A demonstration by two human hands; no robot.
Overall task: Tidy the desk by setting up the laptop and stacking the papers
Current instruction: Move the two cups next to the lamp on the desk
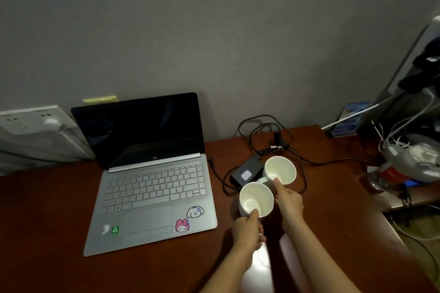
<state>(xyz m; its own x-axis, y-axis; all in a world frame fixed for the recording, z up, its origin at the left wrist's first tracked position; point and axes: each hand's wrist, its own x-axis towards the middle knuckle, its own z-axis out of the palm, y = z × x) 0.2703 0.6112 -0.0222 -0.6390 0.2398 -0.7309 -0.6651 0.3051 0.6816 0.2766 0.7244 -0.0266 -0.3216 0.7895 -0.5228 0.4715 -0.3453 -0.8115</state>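
My left hand (247, 228) pinches one cup (256, 200), my right hand (289, 200) the other cup (281, 170). I'd set both clear of the charger (247, 171); the laptop (152, 188) sits open at left.

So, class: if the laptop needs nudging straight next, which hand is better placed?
The left hand. It holds the nearer white cup right beside the laptop. The right hand holds the farther cup over the charger. Either must probably put its cup down first.

Each hand, left hand (247, 229) and right hand (289, 200), grips a white cup beside the open laptop (152, 188).
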